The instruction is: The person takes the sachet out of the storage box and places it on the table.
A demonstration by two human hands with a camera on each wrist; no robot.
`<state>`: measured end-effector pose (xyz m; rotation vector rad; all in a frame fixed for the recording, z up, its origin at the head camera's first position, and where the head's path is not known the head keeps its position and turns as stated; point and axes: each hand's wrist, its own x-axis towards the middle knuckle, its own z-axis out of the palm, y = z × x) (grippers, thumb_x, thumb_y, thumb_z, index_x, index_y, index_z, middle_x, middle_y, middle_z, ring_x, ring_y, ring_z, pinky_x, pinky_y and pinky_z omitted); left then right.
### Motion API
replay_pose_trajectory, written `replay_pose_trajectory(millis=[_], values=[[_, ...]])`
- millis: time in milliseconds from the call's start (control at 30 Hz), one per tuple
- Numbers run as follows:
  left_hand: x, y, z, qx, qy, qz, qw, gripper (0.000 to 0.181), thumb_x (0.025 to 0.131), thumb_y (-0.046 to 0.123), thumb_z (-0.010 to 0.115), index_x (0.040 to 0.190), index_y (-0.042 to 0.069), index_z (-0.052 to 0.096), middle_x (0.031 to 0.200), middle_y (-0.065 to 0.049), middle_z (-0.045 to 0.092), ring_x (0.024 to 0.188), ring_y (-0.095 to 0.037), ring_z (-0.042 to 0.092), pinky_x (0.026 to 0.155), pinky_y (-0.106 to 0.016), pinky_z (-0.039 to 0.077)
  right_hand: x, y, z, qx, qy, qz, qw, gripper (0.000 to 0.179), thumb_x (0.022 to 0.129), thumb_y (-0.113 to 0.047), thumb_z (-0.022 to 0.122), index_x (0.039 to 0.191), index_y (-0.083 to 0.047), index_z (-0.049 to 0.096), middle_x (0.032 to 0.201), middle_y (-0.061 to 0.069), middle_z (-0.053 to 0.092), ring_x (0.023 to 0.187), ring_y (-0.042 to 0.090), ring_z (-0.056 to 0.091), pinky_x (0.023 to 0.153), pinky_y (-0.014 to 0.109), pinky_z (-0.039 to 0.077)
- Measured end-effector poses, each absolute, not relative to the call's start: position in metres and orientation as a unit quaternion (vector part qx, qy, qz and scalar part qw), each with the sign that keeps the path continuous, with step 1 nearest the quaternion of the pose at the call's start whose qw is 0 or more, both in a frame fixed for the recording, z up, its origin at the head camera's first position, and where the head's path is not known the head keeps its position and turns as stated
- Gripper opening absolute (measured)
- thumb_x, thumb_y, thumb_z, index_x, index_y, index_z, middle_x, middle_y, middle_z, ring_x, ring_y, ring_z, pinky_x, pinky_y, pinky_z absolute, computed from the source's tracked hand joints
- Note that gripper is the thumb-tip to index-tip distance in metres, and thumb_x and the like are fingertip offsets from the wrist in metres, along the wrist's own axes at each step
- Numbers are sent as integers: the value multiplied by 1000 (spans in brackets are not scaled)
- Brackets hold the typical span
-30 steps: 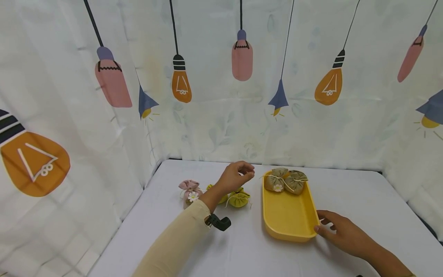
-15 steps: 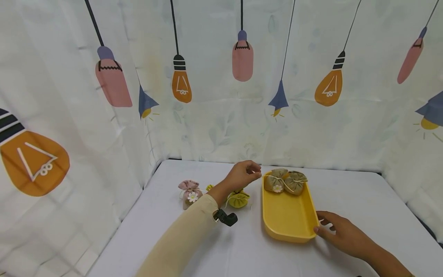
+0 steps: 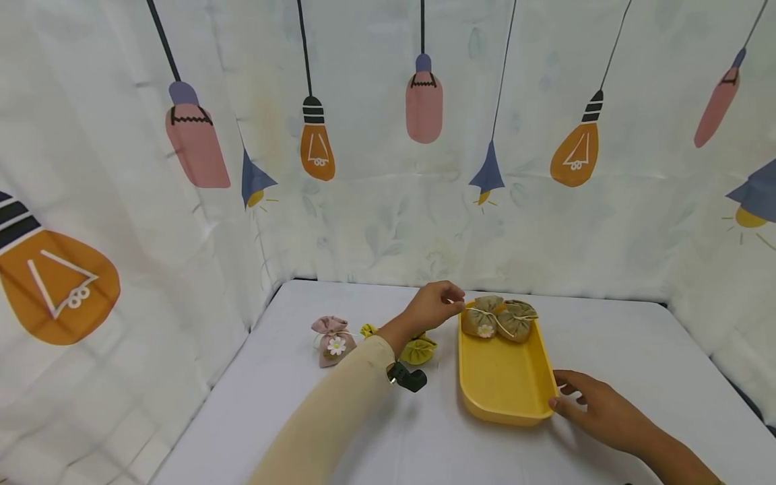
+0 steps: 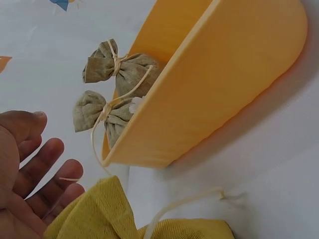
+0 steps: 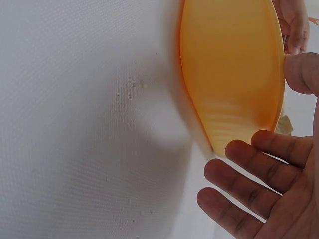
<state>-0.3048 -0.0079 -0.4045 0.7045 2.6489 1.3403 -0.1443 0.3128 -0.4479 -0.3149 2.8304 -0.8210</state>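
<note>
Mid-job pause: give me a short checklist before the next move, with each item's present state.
1. Left hand free of pouches: ok, none held.
2. Right hand at the yellow tray: ok, touching its near right corner.
3. Firmness of that contact: cannot tell.
4. Two tan pouches in the tray: ok, both at its far end.
5. Pink pouch clear of the tray: ok, on the table to its left.
6. Yellow-green pouches fully seen: not ok, left arm partly covers them in the head view.

No text, label, brand, number or sign can be read.
</note>
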Motion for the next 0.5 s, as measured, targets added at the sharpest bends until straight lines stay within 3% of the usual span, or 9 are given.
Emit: replay_pose_trajectory(millis=[300, 500], values=[[-311, 3, -406, 240, 870, 422, 79, 28, 98, 27, 72, 122, 12, 69, 111, 5, 69, 103, -14, 66, 80, -31, 55, -144, 313, -448, -103, 952, -275, 89, 71, 95, -52, 69, 140, 1, 55, 134, 14, 62, 109, 27, 63, 85, 46, 56], [-314, 10, -407, 242, 872, 418, 75, 31, 98, 26, 72, 123, 9, 69, 110, 3, 69, 104, -15, 65, 80, -31, 54, -145, 312, -448, -103, 952, -273, 87, 71, 95, -52, 69, 140, 1, 55, 133, 14, 62, 109, 26, 63, 85, 46, 57]])
